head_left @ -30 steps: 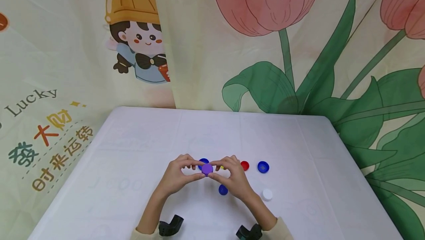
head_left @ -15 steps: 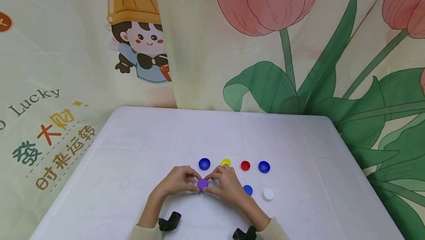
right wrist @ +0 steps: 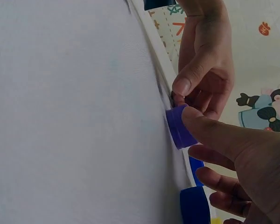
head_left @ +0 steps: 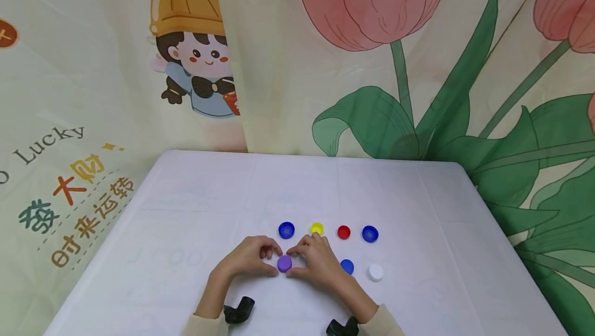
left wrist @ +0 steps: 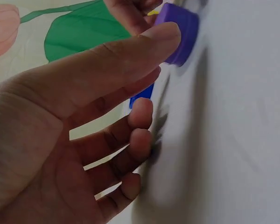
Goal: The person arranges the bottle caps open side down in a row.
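Note:
A purple bottle cap (head_left: 284, 264) lies top up on the white table between the two hands. My left hand (head_left: 248, 257) is at its left side, thumb and forefinger spread apart; the right wrist view shows that thumb clear of the cap. My right hand (head_left: 318, 259) stands at its right, thumb and forefinger parted around the edge. In the right wrist view the right thumb (right wrist: 196, 119) overlaps the cap (right wrist: 177, 130); whether it still touches is hard to tell. The left thumb (left wrist: 163, 37) overlaps the cap in the left wrist view.
A back row holds a blue cap (head_left: 286, 230), a partly covered yellow cap (head_left: 316, 227), a red cap (head_left: 343, 232) and another blue cap (head_left: 370, 234). By the right wrist lie a blue cap (head_left: 347, 266) and a white cap (head_left: 375, 273). A printed curtain (head_left: 279, 67) hangs behind the table.
Both hands have brought the purple cap down towards the front from a raised pinch onto the table. The fingers have loosened around it. The blue caps and the yellow cap are less covered.

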`<state>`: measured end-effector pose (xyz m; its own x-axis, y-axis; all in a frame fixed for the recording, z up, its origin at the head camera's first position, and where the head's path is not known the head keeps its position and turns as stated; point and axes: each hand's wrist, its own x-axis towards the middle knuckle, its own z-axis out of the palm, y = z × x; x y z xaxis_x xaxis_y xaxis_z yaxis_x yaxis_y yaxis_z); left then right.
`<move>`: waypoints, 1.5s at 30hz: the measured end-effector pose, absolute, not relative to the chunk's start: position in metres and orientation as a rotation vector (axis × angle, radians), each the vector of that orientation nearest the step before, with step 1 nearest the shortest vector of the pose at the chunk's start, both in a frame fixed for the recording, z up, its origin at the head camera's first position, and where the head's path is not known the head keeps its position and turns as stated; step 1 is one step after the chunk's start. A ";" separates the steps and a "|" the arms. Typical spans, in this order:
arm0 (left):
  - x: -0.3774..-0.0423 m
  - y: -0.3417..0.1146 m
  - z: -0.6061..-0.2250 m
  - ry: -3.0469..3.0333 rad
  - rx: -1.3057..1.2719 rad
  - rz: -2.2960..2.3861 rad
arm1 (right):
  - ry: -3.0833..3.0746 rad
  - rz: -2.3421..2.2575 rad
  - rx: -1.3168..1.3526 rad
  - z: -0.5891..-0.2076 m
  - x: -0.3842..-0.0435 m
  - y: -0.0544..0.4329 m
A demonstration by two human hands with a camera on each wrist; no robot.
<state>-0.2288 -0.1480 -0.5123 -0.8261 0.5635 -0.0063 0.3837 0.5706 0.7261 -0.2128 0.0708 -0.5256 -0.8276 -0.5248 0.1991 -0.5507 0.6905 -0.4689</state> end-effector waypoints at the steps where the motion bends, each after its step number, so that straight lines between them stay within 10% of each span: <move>1: -0.230 -0.150 -0.511 2.566 0.792 1.102 | -2.846 0.810 0.906 -0.524 -0.214 0.072; 25: -0.285 -0.141 -0.511 2.728 0.681 1.029 | -2.960 0.650 0.716 -0.513 -0.275 0.061; 45: -0.265 -0.129 -0.478 2.805 0.759 1.352 | -2.623 1.051 0.803 -0.484 -0.262 0.088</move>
